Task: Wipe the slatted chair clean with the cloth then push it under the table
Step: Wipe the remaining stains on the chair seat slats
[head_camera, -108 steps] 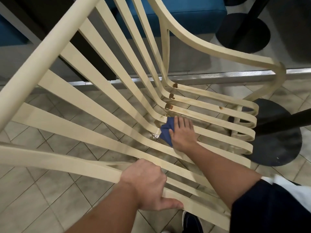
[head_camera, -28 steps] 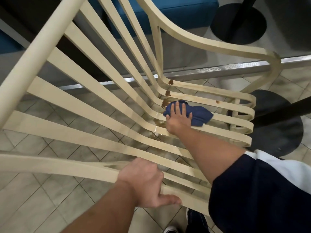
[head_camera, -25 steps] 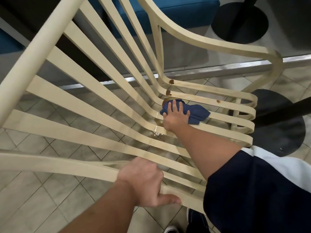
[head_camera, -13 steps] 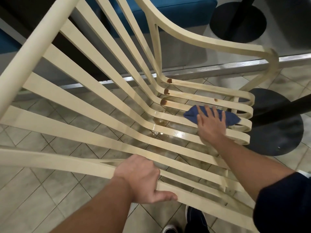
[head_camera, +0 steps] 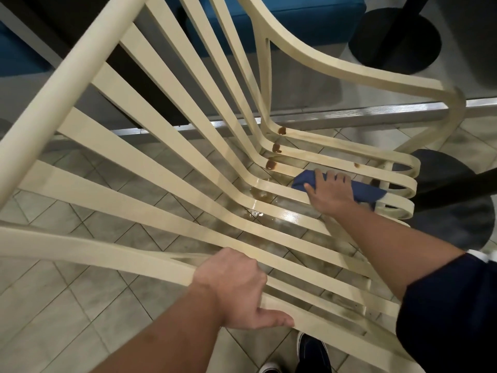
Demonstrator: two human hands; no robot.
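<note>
Pressing cloth [head_camera: 369,193] flat-fingered, right hand [head_camera: 331,197] has slid toward slat ends; left hand [head_camera: 234,289] grips chair [head_camera: 80,63].

Even indoor light, glare, wide-angle distortion

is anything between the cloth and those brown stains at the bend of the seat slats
Nothing visible does. The right hand presses the cloth on the seat slats; the stains sit further along at the bend, with only bare slats and gaps between.
</note>
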